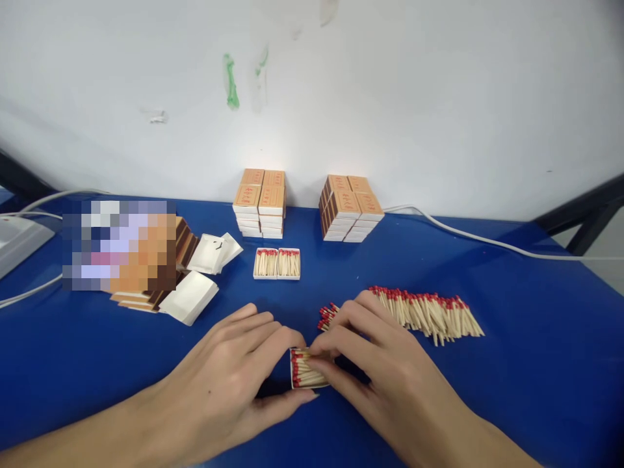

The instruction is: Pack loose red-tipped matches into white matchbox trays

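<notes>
Between my hands, low in the middle of the head view, a small white matchbox tray (292, 374) holds red-headed matches (303, 374) lying sideways. My left hand (229, 370) grips the tray, thumb along the near side and index finger at the far side. My right hand (385, 357) is closed, its thumb and fingertips pinched on matches at the tray's right part, which they partly cover. Behind the right hand spreads a loose pile of matches (424, 311). Two match-filled trays (277, 278) stand side by side farther back.
Two stacks of closed matchboxes, left (259, 201) and right (348, 208), stand near the white wall (414, 97). At left lie white tray pieces (190, 298) and brown-striped box sleeves (182, 244), beside a pixelated patch. White cables (468, 235) cross the blue table (517, 364).
</notes>
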Tool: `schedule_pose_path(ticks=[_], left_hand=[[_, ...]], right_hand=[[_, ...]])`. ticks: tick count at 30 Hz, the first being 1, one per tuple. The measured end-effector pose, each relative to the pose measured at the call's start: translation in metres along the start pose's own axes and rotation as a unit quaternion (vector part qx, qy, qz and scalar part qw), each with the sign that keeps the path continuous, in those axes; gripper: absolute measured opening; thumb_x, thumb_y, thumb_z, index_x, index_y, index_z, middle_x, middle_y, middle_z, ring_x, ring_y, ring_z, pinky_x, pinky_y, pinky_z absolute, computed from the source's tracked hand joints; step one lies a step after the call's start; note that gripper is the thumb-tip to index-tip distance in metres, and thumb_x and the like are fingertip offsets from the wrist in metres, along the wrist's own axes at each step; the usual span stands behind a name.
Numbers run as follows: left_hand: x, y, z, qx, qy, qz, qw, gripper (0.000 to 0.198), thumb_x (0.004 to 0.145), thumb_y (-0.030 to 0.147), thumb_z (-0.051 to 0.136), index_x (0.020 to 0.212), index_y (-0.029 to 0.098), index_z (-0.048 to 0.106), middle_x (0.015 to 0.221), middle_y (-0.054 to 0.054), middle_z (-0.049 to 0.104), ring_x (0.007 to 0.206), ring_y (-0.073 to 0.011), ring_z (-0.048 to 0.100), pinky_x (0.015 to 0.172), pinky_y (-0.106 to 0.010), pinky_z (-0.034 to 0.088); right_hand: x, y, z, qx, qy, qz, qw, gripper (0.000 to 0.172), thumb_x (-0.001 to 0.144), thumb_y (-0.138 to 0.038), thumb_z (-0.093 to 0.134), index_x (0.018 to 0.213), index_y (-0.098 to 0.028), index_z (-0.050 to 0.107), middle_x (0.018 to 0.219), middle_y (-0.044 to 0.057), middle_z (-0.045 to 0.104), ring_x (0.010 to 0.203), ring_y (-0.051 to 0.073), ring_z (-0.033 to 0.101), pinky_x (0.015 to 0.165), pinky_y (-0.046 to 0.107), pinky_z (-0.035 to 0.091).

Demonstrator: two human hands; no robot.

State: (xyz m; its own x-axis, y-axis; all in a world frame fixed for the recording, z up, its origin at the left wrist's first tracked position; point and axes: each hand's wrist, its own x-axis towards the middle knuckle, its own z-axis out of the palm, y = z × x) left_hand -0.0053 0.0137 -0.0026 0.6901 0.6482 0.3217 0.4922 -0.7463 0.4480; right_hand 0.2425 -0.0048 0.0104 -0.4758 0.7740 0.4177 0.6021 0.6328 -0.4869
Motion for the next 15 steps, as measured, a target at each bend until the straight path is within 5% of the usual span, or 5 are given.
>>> schedule_pose_path(ticks=[10,15], left_hand=[[-0.0029,0.0002,0.0016,0.005,0.001,0.002,1.000,0.016,0.114,0.038,0.067,0.119,0.024,0.063,0.079,0.007,0.060,0.069,-0.0158,0.058,0.081,-0.037,0.047],[-0.0049,0.0000,0.0045,0.019,0.039,-0.007,0.999,0.033,0.106,0.042,0.077,0.125,0.023,0.060,0.086,0.005,0.065,0.070,-0.0171,0.058,0.078,-0.040,0.045]], right_hand=[[-0.0005,0.0037,-0.0048,-0.002,-0.016,0.009,1.000,0.019,0.106,-0.010,0.073,0.091,-0.021,0.072,0.091,0.003,0.068,0.087,0.019,0.054,0.075,0.035,0.051],[0.0011,0.0004,-0.0092,-0.006,-0.013,0.029,0.999,0.013,0.109,-0.013,0.070,0.101,-0.022,0.074,0.092,0.003,0.070,0.088,0.020,0.059,0.080,0.038,0.053]])
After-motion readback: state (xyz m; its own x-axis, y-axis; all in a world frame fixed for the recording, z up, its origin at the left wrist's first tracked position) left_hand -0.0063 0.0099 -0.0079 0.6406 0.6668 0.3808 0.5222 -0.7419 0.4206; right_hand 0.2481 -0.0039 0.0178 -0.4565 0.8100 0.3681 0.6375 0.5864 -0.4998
